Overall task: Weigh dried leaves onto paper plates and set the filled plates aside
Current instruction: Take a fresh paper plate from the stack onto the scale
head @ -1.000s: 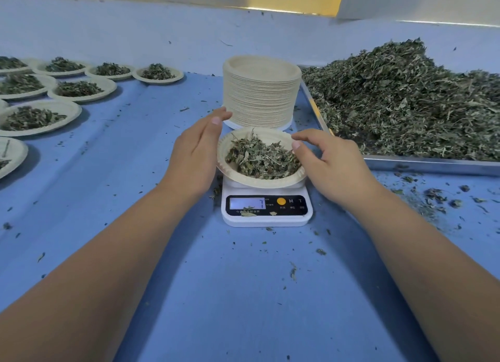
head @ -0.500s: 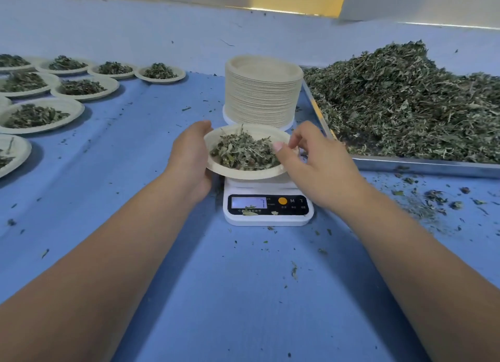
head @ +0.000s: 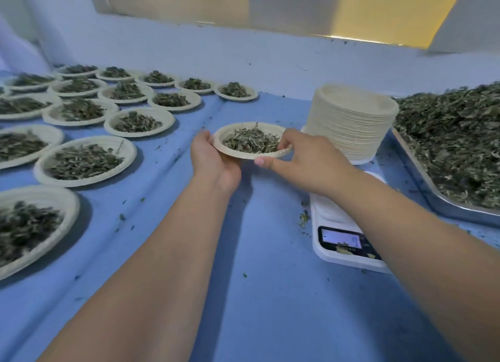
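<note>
Left hand (head: 213, 164): my fingers (head: 202, 139) curl round the left rim of a paper plate (head: 227, 151). Right hand (head: 308, 159): my thumb and fingers pinch its right rim. Plate: held above the tabletop (head: 257, 294), left of the scale (head: 338, 218), carrying dried leaves (head: 253, 141). Stack of empty plates (head: 351, 123): behind the scale. Filled plates (head: 81, 183): at left. Tray (head: 422, 183) of loose leaves: far right.

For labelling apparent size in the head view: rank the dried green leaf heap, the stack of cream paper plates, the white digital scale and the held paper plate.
1. dried green leaf heap, cut by the frame
2. stack of cream paper plates
3. held paper plate and white digital scale: unsure, an arm covers the scale
</note>
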